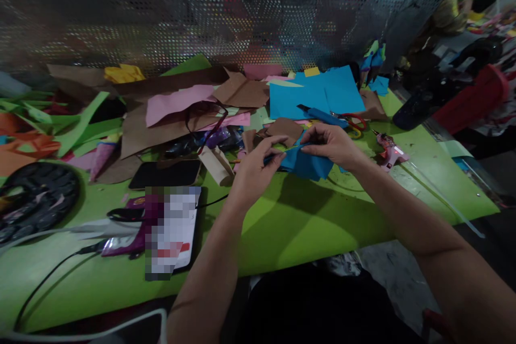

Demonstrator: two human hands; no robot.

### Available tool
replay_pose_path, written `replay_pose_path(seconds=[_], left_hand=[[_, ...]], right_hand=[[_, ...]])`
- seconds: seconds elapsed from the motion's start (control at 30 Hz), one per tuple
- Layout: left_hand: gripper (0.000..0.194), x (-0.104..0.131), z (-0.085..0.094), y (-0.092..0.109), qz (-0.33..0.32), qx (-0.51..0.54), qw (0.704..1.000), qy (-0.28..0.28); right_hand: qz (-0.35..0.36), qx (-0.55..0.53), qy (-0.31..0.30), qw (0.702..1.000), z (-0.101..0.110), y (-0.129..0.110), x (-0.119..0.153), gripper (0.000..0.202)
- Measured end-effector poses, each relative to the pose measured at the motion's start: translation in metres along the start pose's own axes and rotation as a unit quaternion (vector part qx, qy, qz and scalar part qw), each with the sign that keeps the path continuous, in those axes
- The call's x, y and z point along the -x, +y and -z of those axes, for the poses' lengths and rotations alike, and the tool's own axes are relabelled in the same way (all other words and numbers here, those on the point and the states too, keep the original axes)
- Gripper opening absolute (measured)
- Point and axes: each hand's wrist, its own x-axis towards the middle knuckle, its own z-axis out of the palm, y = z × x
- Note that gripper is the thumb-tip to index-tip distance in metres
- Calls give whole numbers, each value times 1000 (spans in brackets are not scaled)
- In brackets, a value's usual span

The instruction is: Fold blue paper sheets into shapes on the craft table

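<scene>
A folded piece of blue paper (308,164) is held up between my two hands over the green table. My left hand (260,164) pinches its left end with thumb and fingers. On the upper right edge, my right hand (328,145) grips it between thumb and fingertips. Just behind the hands lie scissors with red and yellow handles (357,124), next to a blue cutter-like tool (322,115). A larger blue sheet (318,94) rests farther back. The exact folds of the held paper are partly hidden by my fingers.
A pink glue gun (389,153) lies to the right on the green table (290,231). Left are a dark phone (165,173), a purple pouch (139,226), cables and a black round tray (38,199). Brown, pink and green paper scraps pile up before a perforated metal panel (161,21).
</scene>
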Motion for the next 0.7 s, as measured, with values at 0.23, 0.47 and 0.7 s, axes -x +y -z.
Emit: replay_pose_path(seconds=[0.23,0.47,0.7], left_hand=[[37,-2,14,9,74,96,993,-14],[47,-1,13,3,60,111,991,-52],[28,-3,7,-3,70,58,996,-19]], right_hand=[[-20,-32,30,999,4,-2,0,28],[-12,-25,51,998,4,-5,0,30],[17,-24,27,999,3,-3,2,29]])
